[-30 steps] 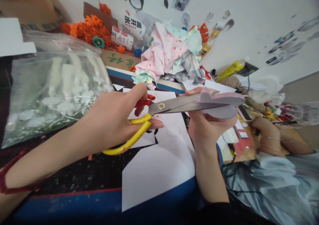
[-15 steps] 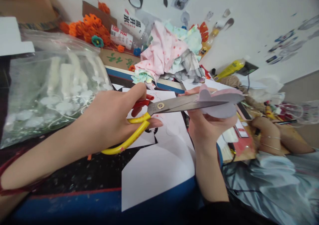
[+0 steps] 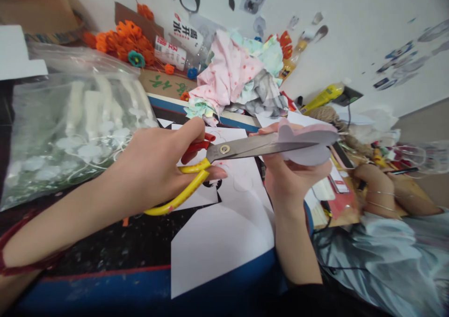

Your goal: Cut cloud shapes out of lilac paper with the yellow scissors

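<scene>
Paper shape (image 3: pixel 308 144) is pinched in the right hand (image 3: pixel 291 176), above the table. Scissors (image 3: pixel 224 155), gripped by the left hand (image 3: pixel 154 172), overlap it; blade tips are hidden behind the paper.

A white bottle (image 3: pixel 187 32) lying at the back of the table bears large black characters "喝开水". The smaller bottle (image 3: pixel 170 53) beside it carries red lettering, possibly Chinese, too blurred to read.

Craft workshop — paper flowers (image 3: pixel 121 41), scraps (image 3: pixel 242 74)
</scene>
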`<action>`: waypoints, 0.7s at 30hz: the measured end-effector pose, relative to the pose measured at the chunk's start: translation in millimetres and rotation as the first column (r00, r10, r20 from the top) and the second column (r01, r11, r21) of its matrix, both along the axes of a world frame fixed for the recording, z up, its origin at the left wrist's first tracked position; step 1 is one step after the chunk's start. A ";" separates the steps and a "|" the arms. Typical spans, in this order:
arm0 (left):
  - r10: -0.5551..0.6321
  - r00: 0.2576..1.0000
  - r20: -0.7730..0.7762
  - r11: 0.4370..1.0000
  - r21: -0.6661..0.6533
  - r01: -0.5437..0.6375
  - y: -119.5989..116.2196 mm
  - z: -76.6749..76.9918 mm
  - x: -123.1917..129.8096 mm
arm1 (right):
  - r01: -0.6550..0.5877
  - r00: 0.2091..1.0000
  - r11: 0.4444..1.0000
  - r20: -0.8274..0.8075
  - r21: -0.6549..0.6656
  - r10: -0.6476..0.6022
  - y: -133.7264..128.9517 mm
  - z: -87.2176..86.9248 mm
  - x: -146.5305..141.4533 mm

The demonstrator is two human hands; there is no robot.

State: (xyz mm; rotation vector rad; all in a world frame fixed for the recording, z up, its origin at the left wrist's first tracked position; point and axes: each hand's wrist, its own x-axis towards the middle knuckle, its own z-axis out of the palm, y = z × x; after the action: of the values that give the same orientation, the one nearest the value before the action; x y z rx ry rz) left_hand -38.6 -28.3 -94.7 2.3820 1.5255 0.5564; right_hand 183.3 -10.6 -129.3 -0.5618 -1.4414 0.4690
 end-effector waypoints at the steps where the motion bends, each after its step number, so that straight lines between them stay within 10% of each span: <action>1: 0.008 1.000 -0.012 1.000 -0.011 -0.008 0.0 1.2 0.4 | -0.006 1.000 1.000 -0.005 -0.010 0.006 -0.1 -0.4 0.4; 21: 0.028 0.998 0.059 0.999 -0.028 -0.026 7.5 -15.5 -1.3 | -0.011 1.000 0.996 -0.013 -0.090 0.010 -4.5 0.6 -0.8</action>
State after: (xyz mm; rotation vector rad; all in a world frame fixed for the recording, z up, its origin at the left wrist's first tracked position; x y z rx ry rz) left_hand -39.9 -20.8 -110.2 2.3061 1.5324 0.6028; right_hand 182.5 -15.2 -128.6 -0.6226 -1.4171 0.5474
